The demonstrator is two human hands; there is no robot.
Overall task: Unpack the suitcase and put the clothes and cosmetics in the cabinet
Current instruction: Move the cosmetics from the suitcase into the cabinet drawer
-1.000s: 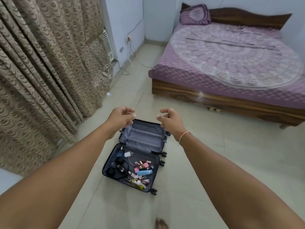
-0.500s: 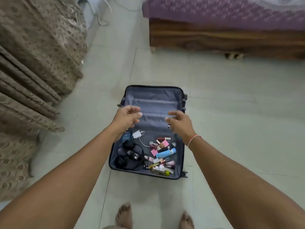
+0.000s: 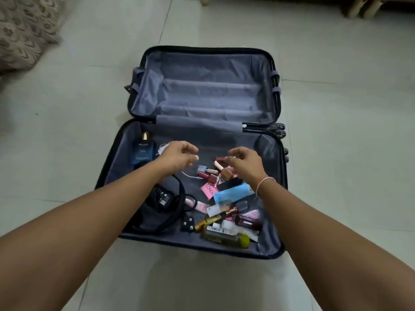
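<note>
A dark suitcase (image 3: 277,194) lies wide open on the floor, its far half holding nothing but grey lining. In the near half lie several cosmetics: nail polish bottles (image 3: 207,175), a blue tube (image 3: 232,193), a green-capped bottle (image 3: 225,237) and a blue perfume bottle (image 3: 142,151). My left hand (image 3: 177,157) hovers over the near half with fingers loosely curled, holding nothing. My right hand (image 3: 244,164) hovers just above the nail polish bottles, fingers loosely curled; I see nothing in it.
A black charger with coiled cable and plug (image 3: 165,205) and a white cable (image 3: 188,175) lie in the suitcase's left part. A patterned curtain (image 3: 24,30) hangs at the upper left. Bed legs (image 3: 361,6) show at the top right. Pale floor tiles (image 3: 348,153) surround the suitcase.
The view has dropped and closed in on the suitcase. Both hands have come down from over the far half to just above the cosmetics in the near half.
</note>
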